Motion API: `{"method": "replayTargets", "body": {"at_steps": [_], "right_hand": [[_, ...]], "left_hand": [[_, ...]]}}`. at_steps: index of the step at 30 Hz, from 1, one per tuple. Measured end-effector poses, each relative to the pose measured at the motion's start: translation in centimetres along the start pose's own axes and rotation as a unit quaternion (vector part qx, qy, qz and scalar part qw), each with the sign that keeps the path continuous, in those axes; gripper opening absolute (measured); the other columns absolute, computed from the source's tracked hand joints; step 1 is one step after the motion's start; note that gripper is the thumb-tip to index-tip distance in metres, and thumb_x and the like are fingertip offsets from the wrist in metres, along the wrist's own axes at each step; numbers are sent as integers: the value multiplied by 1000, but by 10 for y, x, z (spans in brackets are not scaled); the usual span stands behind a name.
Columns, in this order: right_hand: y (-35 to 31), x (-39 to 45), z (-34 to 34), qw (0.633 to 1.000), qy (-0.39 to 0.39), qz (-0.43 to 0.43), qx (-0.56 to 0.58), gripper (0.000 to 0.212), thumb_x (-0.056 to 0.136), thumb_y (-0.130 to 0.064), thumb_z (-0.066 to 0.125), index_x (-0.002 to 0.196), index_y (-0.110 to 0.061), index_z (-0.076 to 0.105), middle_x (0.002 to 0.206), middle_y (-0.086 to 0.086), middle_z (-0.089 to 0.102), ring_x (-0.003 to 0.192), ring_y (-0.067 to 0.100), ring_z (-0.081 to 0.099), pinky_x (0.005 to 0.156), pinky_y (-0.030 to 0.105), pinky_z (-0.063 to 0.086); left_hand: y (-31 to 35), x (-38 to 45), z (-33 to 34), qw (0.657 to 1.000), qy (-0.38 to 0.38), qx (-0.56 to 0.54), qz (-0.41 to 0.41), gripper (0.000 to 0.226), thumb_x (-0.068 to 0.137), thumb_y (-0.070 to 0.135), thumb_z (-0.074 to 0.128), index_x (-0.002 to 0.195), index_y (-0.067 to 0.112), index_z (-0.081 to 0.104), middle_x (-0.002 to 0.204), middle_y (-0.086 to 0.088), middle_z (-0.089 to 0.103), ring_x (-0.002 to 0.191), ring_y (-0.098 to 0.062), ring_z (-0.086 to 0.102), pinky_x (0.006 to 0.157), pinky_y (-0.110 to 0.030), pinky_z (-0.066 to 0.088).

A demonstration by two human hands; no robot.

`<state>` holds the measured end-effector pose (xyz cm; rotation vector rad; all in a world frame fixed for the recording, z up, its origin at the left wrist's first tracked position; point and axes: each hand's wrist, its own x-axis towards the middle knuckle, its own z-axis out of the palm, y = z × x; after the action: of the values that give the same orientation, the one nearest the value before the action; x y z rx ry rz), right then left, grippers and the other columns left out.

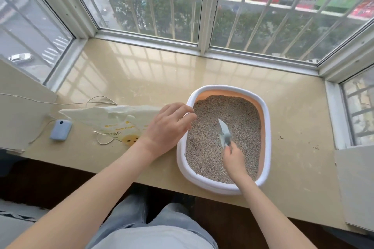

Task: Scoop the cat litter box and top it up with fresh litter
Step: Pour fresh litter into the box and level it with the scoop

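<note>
- Two bare hands work at the litter box (pixel 266 127), which sits on the beige window sill (pixel 141 70).
- Right hand (pixel 234 159), inside the litter box, has its grip clamped on the grey scoop (pixel 224 132), blade in the litter (pixel 238 119).
- Left hand (pixel 168 127) hovers at the litter box's left rim, fingers loosely curled, holding nothing.
- Litter bag (pixel 113 119) lies flat left of the litter box; a blue device (pixel 60 130) farther left.

Soft, bright daylight enters through the windows (pixel 182 6) beyond the hands; the glossy counter (pixel 141 70) mirrors the bars as pale glare; shadows are faint; frame edges bow with wide-angle distortion; the street outside looks soft.
</note>
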<state>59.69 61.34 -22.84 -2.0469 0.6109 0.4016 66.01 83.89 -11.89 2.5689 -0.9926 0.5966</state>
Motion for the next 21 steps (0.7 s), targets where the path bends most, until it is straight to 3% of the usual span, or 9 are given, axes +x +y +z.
{"method": "replayTargets", "body": {"at_steps": [2,4,8,11,14,18,21], "right_hand": [[-18,-4,-3,979,-13,69,189,22,99,-11,35,108,-9,55,72,5,46,51,11,39,43,25,36],[-44,-10,-9,948,-6,97,305,18,96,-7,37,89,-4,54,69,7,46,45,9,37,38,21,33],[-109,-36,-18,895,-48,65,439,16,98,-13,45,97,-1,57,66,3,52,46,7,38,39,16,34],[-153,-59,-9,900,-107,8,423,19,98,-14,48,102,0,59,62,-1,49,42,4,32,32,14,27],[-192,-77,7,905,-150,-62,393,15,96,-15,51,94,-1,55,62,0,45,42,6,29,31,16,23],[-234,-97,35,930,-142,-143,308,11,92,-5,57,82,-4,50,61,4,46,40,9,30,33,19,25],[-253,-105,62,955,-128,-179,199,12,85,-7,64,89,-4,53,68,7,57,41,14,37,37,22,32]], "left_hand": [[-5,0,-8,1000,6,1,7,21,82,8,60,101,13,64,102,-4,65,101,-22,52,91,-31,40],[-13,1,-18,1000,5,8,11,20,84,11,58,103,13,63,103,-3,65,101,-21,51,90,-30,39],[-33,-1,-41,1000,7,17,-10,21,84,17,57,105,14,60,101,-3,65,96,-21,53,86,-31,42],[-55,-15,-64,999,-5,13,-40,21,85,21,53,103,14,61,98,-1,65,93,-21,56,83,-31,44],[-84,-34,-86,994,-38,20,-102,24,86,28,49,97,15,66,92,2,66,87,-22,61,75,-33,49],[-117,-50,-105,964,-161,-46,-208,24,93,30,57,114,19,60,104,4,64,101,-21,54,82,-33,43],[-130,-51,-111,937,-231,-67,-255,25,95,33,52,117,24,58,108,7,61,102,-15,53,78,-28,39]]}}
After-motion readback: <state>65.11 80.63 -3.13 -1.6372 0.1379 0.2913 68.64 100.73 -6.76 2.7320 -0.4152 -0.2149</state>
